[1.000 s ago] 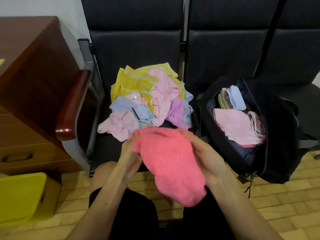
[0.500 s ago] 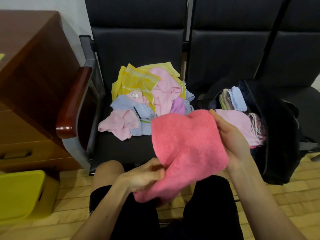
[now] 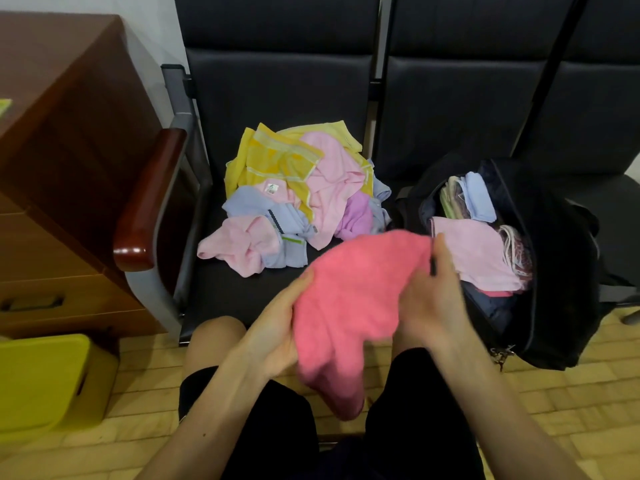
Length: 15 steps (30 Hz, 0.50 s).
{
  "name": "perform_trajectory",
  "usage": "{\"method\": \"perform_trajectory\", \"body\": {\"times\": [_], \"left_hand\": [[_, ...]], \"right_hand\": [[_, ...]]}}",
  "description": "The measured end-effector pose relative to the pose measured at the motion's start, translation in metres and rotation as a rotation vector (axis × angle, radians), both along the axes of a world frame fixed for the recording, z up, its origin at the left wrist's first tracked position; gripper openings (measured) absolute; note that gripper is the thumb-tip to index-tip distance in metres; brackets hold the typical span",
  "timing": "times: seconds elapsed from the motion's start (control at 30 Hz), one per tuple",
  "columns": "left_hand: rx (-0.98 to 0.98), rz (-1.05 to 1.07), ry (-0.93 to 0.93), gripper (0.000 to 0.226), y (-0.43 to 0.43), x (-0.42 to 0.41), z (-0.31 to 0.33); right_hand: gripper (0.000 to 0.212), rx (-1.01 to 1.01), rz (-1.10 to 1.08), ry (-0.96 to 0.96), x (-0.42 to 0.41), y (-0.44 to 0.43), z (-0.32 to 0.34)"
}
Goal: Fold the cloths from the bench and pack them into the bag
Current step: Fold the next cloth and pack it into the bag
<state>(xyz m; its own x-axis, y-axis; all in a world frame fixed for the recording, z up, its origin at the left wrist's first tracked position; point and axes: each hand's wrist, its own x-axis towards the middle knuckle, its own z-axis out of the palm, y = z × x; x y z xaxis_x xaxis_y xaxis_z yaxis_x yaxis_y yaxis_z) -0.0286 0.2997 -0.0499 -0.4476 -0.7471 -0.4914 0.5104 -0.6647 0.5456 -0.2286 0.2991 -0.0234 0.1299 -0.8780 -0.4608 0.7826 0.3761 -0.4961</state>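
Now the left hand (image 3: 273,330) and lowered right hand (image 3: 433,306) both grip the bunched pink cloth (image 3: 353,299).

Black padded bench (image 3: 277,98) with tall cushioned backrests runs beyond fingers (image 3: 291,299), grey metal frame (image 3: 180,109) at its left end. Glossy reddish-brown wooden armrest (image 3: 145,202) left of fingers, light glinting on its rounded front. Dark brown wooden cabinet with drawers (image 3: 69,133) farther left, recessed handle (image 3: 33,302) in lower drawer. Strip of white wall (image 3: 152,32) up-left of fingers, beyond cabinet. Bright yellow plastic box-shaped stool (image 3: 38,382) low, far left, on floor beside cabinet. Pale yellow block-pattern floor (image 3: 554,410) below and right of fingers. Light soft, even.
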Motion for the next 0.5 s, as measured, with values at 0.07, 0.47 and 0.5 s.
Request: {"method": "perform_trajectory", "body": {"times": [0.07, 0.47, 0.5], "left_hand": [[0.055, 0.028, 0.109, 0.044, -0.007, -0.001, 0.009], [-0.252, -0.020, -0.070, 0.051, -0.001, 0.012, 0.012], [-0.273, -0.025, -0.115, 0.052, -0.001, 0.013, 0.014]], "right_hand": [[0.076, -0.022, 0.175, 0.089, 0.014, 0.017, -0.028], [0.024, -0.169, 0.304, 0.503, 0.017, 0.041, -0.013], [0.027, -0.199, 0.314, 0.535, 0.018, 0.040, -0.012]]}}
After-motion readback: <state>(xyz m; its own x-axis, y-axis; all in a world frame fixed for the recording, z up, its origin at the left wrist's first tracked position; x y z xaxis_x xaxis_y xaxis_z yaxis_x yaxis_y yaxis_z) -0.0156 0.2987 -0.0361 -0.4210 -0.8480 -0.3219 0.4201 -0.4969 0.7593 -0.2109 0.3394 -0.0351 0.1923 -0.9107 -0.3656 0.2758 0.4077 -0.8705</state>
